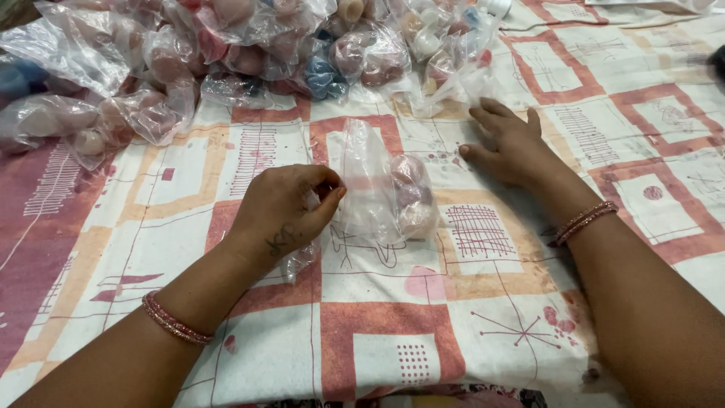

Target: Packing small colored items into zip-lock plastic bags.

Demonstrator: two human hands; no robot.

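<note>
My left hand (pixel 283 211) pinches the open end of a clear plastic bag (pixel 370 189) that lies on the patterned cloth. Inside the bag sit three pale pink round balls (pixel 411 195), stacked toward its right side. My right hand (pixel 507 147) rests flat on the cloth just right of the bag, fingers spread and holding nothing, its fingertips near the pile of filled bags. Thin red bangles circle both wrists.
A heap of clear bags filled with pink, blue and cream balls (pixel 249 53) runs along the far edge, left to centre. The cloth (pixel 483 302) has red, orange and white squares. A dark object (pixel 717 64) shows at the right edge.
</note>
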